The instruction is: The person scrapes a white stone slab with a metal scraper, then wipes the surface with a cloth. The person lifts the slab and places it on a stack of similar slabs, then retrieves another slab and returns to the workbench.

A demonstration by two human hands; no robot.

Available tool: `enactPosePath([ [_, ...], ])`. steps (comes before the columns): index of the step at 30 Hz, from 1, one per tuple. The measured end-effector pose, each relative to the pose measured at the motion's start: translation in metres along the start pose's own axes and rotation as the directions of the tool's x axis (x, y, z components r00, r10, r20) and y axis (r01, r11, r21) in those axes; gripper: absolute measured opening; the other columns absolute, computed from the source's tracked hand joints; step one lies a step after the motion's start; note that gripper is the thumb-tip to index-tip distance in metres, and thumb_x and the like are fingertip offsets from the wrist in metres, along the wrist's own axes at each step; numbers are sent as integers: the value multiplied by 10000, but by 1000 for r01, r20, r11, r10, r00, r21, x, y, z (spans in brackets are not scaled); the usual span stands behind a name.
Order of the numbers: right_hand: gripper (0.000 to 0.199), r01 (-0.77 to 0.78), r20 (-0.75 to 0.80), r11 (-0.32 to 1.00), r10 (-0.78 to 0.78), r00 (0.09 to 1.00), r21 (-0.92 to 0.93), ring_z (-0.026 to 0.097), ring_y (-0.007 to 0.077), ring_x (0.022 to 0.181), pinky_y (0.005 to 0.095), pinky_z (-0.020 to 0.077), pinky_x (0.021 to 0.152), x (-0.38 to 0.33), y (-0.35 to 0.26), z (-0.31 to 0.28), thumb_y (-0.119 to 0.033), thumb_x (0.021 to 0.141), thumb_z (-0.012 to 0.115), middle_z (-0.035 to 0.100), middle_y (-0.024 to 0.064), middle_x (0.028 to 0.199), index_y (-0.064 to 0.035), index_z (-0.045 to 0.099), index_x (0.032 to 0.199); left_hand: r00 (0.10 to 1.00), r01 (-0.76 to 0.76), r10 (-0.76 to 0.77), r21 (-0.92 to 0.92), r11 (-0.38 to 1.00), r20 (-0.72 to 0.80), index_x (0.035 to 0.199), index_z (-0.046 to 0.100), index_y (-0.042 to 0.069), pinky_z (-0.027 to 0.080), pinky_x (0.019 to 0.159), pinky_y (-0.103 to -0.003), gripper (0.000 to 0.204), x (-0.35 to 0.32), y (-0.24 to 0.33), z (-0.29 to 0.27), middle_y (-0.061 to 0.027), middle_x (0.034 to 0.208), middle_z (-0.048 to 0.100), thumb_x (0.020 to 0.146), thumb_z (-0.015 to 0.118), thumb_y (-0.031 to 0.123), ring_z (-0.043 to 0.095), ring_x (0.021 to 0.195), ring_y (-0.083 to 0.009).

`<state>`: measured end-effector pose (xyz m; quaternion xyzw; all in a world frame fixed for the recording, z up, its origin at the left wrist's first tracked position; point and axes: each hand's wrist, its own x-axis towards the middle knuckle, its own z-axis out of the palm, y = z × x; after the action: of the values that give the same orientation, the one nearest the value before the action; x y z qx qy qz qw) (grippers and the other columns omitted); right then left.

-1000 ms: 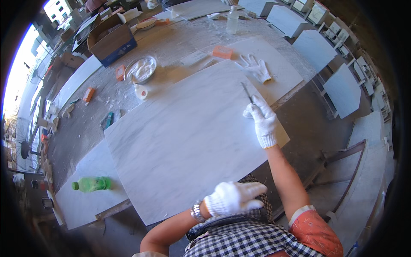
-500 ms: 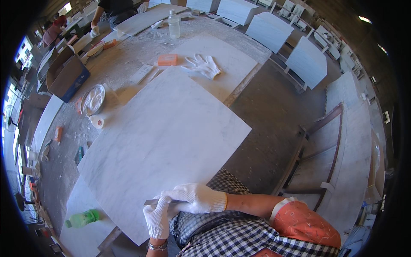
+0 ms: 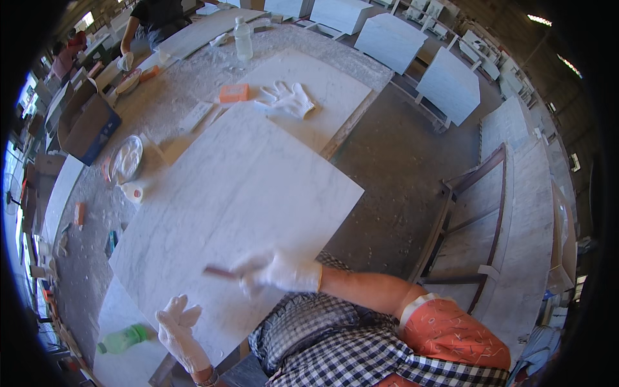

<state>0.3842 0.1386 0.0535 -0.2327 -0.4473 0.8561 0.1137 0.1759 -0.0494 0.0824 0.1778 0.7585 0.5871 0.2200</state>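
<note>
A large white marble slab (image 3: 225,213) lies across the workbench in front of me. My right hand (image 3: 277,272), in a white glove, is over the slab's near edge and grips a thin reddish tool (image 3: 220,272) that points left; the hand is motion-blurred. My left hand (image 3: 180,330), also gloved, hovers with fingers spread over the slab's near left corner and holds nothing.
A green bottle (image 3: 126,338) lies at the near left. Farther off are a pair of white gloves (image 3: 287,98), an orange block (image 3: 233,93), a clear water bottle (image 3: 243,39), a plastic-wrapped bowl (image 3: 126,158) and a cardboard box (image 3: 87,129). Another person (image 3: 151,19) works at the far end. Marble slabs (image 3: 451,84) stand at the right.
My right hand came back from the slab's far right edge to its near edge, still holding the tool. My left hand opened and spread its fingers. The view swung rightward.
</note>
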Motion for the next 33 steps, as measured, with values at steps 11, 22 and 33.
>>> enactPosePath([
  [11,119,605,-699,721,-623,351,-338,747,228,855,401,645,860,6,-73,-153,41,996,661,750,128,950,17,691,1109,944,-98,206,374,922,-259,1362,667,-65,511,1077,-361,351,-14,-44,-80,-171,1375,704,1091,565,131,672,1219,-233],
  [22,123,223,-161,961,-249,955,-161,754,255,820,416,651,790,1,16,10,27,978,672,752,147,897,33,698,1098,928,-356,285,801,482,241,1585,436,5,111,1266,-679,1057,-84,-56,-80,-275,1642,413,772,893,502,288,1568,-498],
  [33,140,252,-165,951,-282,945,-179,764,250,818,417,660,773,2,17,4,37,975,664,761,139,908,19,719,1102,986,-116,151,933,342,67,1655,287,6,-99,1227,-740,1208,-94,-77,-61,-259,1739,206,828,667,799,42,1616,-509],
])
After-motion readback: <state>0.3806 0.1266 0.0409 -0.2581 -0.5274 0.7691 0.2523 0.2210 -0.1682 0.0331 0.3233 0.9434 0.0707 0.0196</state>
